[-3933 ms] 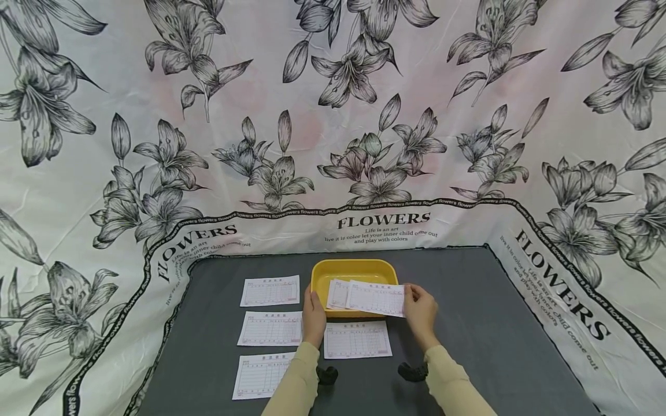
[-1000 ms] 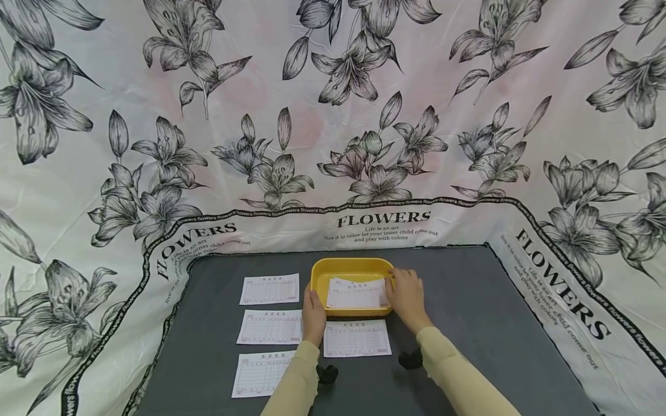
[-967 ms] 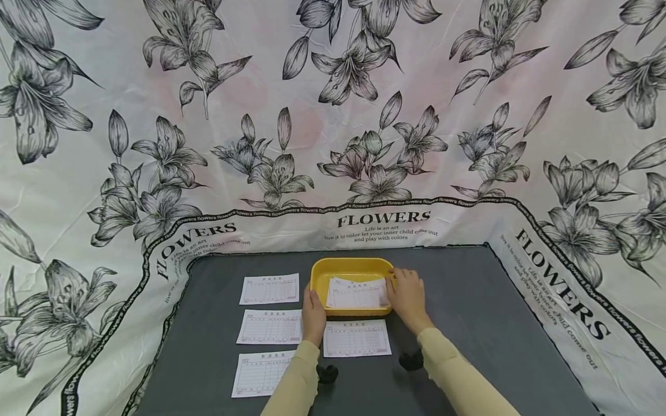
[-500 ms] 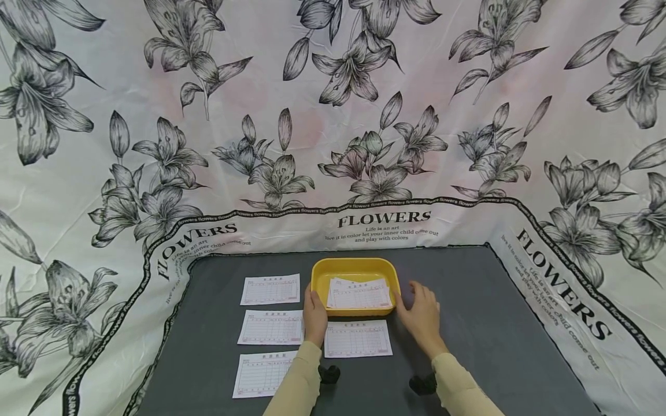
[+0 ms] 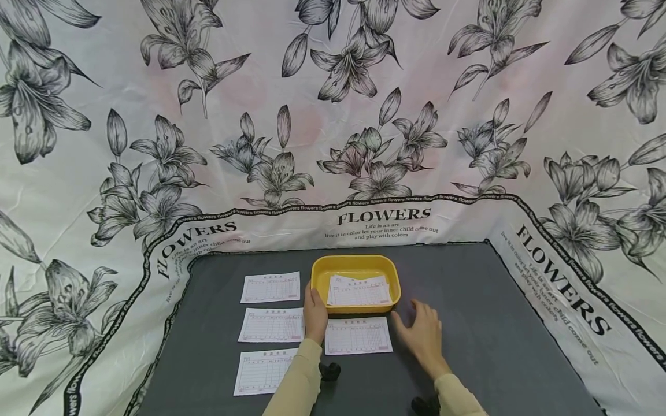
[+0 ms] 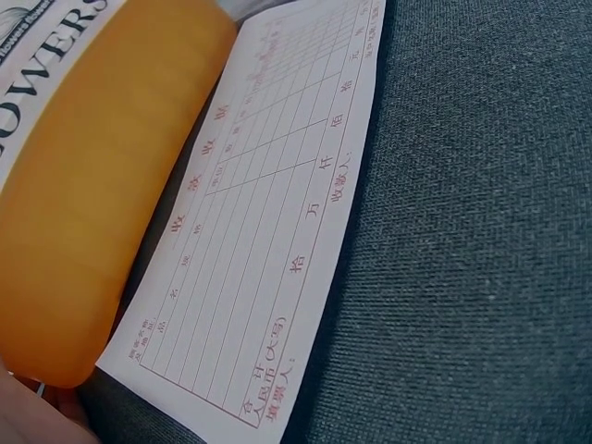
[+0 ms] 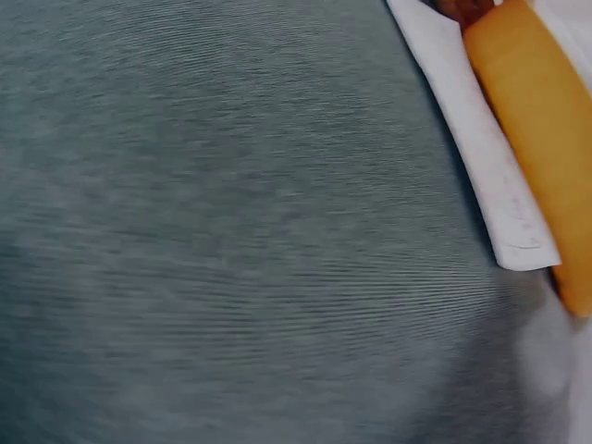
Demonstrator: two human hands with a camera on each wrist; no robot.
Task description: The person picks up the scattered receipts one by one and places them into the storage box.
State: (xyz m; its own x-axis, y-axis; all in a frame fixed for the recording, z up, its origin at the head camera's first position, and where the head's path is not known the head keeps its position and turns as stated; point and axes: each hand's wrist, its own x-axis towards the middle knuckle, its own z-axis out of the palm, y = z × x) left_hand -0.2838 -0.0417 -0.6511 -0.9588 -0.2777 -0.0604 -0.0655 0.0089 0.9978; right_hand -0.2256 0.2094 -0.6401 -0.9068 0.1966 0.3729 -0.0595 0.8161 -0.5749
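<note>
1. a white cloth backdrop (image 5: 333,115) printed with large black-and-grey lilies fills the whole rear of the head view and wraps round both sides.
2. faint pink blushes show behind some of the flowers.
3. a black band of repeated small lettering runs along the cloth, with the word "flowers" in bold black letters beneath it.
4. a dark grey woven table covering (image 5: 478,323) lies in front, its far corners rounded.
5. the light is even and soft.

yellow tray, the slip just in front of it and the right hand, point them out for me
yellow tray (image 5: 356,263), head view, far inner wall.
slip in front of the tray (image 5: 358,335), head view, middle of the sheet.
right hand (image 5: 424,333), head view, back of the hand.
</note>
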